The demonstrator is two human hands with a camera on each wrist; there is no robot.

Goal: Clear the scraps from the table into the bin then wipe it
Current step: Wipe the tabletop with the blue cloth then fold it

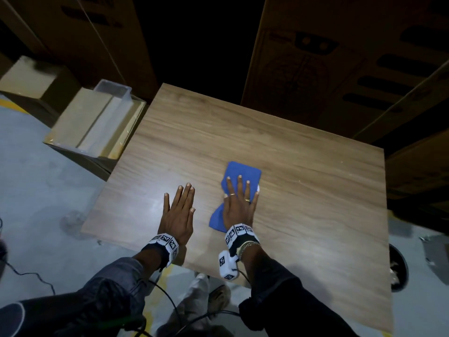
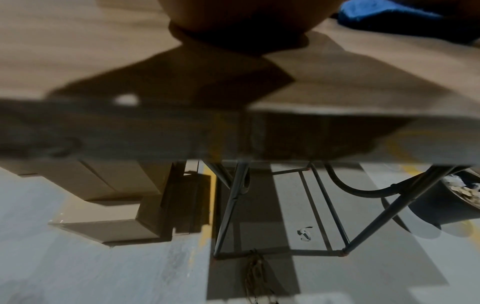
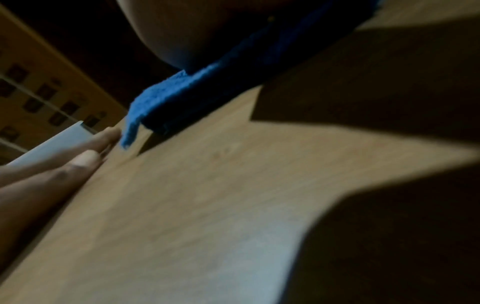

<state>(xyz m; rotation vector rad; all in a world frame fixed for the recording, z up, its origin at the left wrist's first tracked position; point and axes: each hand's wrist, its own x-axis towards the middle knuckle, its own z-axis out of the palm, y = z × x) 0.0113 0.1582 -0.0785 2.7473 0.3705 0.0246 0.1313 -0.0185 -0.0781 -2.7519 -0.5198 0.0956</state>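
Note:
A blue cloth (image 1: 243,172) lies on the wooden table (image 1: 303,190), a little right of the middle. My right hand (image 1: 239,203) presses flat on it with straight, spread fingers; the cloth (image 3: 166,96) bulges out from under my palm in the right wrist view. My left hand (image 1: 178,210) rests flat on the bare tabletop to the left of the cloth, fingers straight and together. A dark round bin (image 1: 397,266) with pale scraps in it stands on the floor by the table's right edge; the bin (image 2: 446,203) also shows under the table in the left wrist view.
Open cardboard boxes (image 1: 97,125) with a clear plastic piece stand off the table's far left corner. Large cartons (image 1: 340,69) rise behind the table. Cables (image 1: 170,305) trail over the grey floor near my feet. The table's metal legs (image 2: 285,216) show below.

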